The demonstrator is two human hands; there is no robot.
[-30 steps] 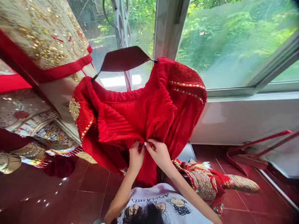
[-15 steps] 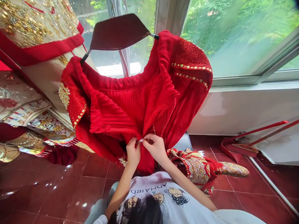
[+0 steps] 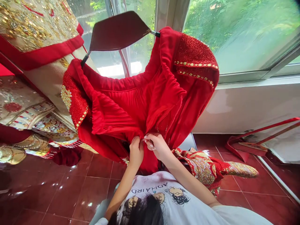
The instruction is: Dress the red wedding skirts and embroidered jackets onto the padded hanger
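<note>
A red dress (image 3: 140, 100) with gold beaded trim hangs open-backed from a dark hanger (image 3: 117, 31) in front of the window. My left hand (image 3: 136, 153) and my right hand (image 3: 156, 145) meet at the bottom of the back opening. Both pinch the red fabric there, fingers pressed together. Whatever small part sits between the fingertips is hidden. The dress's embroidered red and gold hem (image 3: 211, 170) trails on the floor to the right of my right arm.
Gold and cream embroidered garments (image 3: 30, 62) hang close on the left. Glossy red floor tiles (image 3: 58, 193) lie below. A white wall under the window sill (image 3: 246, 106) stands behind the dress. A red metal stand base (image 3: 253, 145) lies on the floor at the right.
The view has dropped and drawn closer, so the dress sits higher in frame. Both hands stay pinched at the same spot on the back opening.
</note>
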